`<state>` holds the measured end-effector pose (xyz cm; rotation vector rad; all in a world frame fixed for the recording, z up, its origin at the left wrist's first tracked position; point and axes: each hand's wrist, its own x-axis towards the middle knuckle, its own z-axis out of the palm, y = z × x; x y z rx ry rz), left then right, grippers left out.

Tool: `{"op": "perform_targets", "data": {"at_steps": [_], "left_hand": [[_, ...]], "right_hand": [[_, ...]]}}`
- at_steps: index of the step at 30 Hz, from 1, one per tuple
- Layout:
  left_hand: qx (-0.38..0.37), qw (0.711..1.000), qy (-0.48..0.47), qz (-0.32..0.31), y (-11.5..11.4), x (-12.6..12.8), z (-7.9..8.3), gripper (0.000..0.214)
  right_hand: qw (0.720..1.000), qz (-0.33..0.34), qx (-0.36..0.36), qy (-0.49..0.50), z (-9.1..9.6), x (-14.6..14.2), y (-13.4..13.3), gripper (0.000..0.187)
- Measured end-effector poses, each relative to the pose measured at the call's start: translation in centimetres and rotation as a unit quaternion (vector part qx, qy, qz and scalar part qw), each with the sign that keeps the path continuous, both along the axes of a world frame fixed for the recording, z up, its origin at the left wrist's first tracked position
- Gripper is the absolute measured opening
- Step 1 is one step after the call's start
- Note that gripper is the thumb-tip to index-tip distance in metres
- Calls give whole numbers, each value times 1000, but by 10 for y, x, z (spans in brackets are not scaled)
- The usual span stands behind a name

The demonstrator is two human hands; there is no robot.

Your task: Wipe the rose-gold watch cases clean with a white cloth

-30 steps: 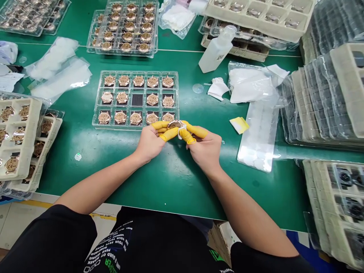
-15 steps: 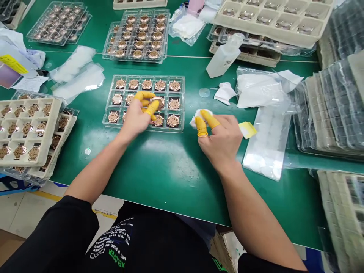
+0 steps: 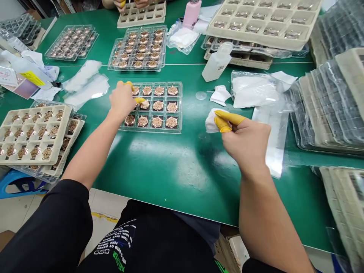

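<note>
Yellow finger cots cover some fingertips of both hands. My left hand [image 3: 122, 99] is over the left end of a clear plastic tray [image 3: 150, 132] holding rows of rose-gold watch cases [image 3: 158, 91]. Its thumb and index finger are spread apart, the thumb beside a watch case [image 3: 145, 104] in the middle row. The hand covers the tray's upper left pockets, so anything under its fingers is hidden. To the right of the tray, my right hand [image 3: 246, 140] pinches a folded white wipe [image 3: 212, 120] between thumb and fingers, above the green table.
Beige trays of watch cases [image 3: 31, 131] are stacked at left. Further clear trays [image 3: 136, 49] lie behind. A white bottle [image 3: 217, 62], a crumpled wipe [image 3: 220, 95] and bagged wipes [image 3: 253, 89] are beyond my right hand. Stacked trays [image 3: 330, 110] line the right. Another person's hands [image 3: 131, 3] work opposite.
My left hand has moved from a watch case at the tray's middle to its left end. My right hand, still holding the wipe, has shifted right. The view has tilted up slightly.
</note>
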<state>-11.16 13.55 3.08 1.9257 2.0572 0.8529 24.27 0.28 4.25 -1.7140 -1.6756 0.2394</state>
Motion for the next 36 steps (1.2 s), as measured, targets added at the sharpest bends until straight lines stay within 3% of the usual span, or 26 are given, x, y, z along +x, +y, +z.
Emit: {"op": "perform_targets", "data": {"at_steps": [3, 6, 10, 14, 16, 18, 20, 22, 25, 28, 30, 32, 36], "left_hand": [[-58, 992, 99, 58, -3, -11, 2, 28], [-82, 990, 109, 41, -3, -19, 2, 28], [-90, 995, 33, 12, -12, -16, 11, 28], [37, 989, -140, -44, -57, 30, 19, 20], [29, 950, -286, -123, -86, 64, 11, 19], [-44, 887, -419, -188, -111, 95, -5, 26], [-107, 835, -499, -208, -125, 114, -23, 36], [-136, 815, -524, -207, -131, 120, -36, 41], [-157, 816, -515, -210, -132, 117, -42, 39], [-167, 818, -509, -211, -133, 113, -40, 34], [-163, 826, -498, -207, -135, 112, -38, 29], [-148, 851, -456, -213, -138, 112, -35, 23], [-91, 925, -267, -253, -141, 110, -23, 22]], "right_hand": [[994, -84, -43, -63, 13, 3, -3, 30], [985, -117, -63, -109, 22, 2, -6, 25], [987, -121, -81, -72, 25, 3, -8, 26], [991, -18, -95, 95, 13, 6, -2, 21], [978, 46, -103, 178, 5, 3, 1, 20], [958, 96, -114, 247, -1, -3, 0, 19], [941, 122, -114, 294, -3, -15, -5, 19], [933, 134, -97, 319, -5, -30, -12, 20], [946, 169, -42, 272, -10, -50, -21, 25], [971, 201, 67, 114, -21, -59, -22, 22], [969, 203, 140, 32, -29, -57, -19, 21], [959, 215, 185, -18, -36, -53, -16, 25], [938, 242, 239, -73, -46, -53, -15, 39]]}}
